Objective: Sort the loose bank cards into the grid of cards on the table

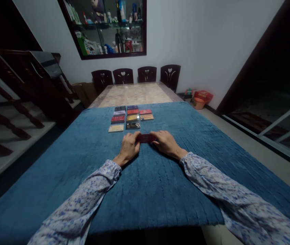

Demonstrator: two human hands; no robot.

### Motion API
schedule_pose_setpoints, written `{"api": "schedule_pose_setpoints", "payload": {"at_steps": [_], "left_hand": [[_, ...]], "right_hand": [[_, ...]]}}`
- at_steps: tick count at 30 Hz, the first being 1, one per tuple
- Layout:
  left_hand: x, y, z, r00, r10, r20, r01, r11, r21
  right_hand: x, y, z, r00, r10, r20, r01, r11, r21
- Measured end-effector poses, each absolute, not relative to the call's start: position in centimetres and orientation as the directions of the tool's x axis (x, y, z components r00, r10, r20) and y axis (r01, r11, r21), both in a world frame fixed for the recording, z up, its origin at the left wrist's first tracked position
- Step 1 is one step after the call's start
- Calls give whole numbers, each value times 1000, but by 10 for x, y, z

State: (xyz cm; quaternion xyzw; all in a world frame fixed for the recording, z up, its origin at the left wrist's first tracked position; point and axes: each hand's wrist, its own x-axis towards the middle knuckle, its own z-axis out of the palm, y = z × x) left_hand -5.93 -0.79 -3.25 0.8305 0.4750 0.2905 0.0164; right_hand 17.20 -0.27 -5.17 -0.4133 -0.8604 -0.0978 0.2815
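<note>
Between my two hands is a small dark red box (145, 138), held at its ends just above the blue cloth (145, 190). The fingers of my left hand (129, 146) close on its left end, and those of my right hand (167, 143) close on its right end. Beyond them, several flat boxes lie in columns. The nearest are a cream box (116, 128) at the left and a black box (133, 125) beside it. Farther back are a yellow box (133, 118), a red box (117, 119) and an orange box (147, 117).
Bare marbled tabletop (134, 92) shows past the cloth, with dark chairs (123, 75) at the far end. A wall cabinet (109, 25) holds bottles. On the floor at the right is an orange bin (199, 102); a wooden railing (4, 119) stands left.
</note>
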Motion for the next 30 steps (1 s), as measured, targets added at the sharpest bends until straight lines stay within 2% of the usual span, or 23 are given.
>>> {"api": "schedule_pose_setpoints", "payload": {"at_steps": [10,20,30], "left_hand": [[-55,-10,-31,428,825,368,816,-528,234],[-56,-9,-36,449,786,425,806,-561,187],[-51,-7,-28,504,709,493,802,-596,37]], "right_hand": [[168,-4,-49,-499,680,538,787,615,-47],[167,-6,-46,-504,681,531,814,580,29],[173,-4,-35,-508,675,535,827,555,86]]}}
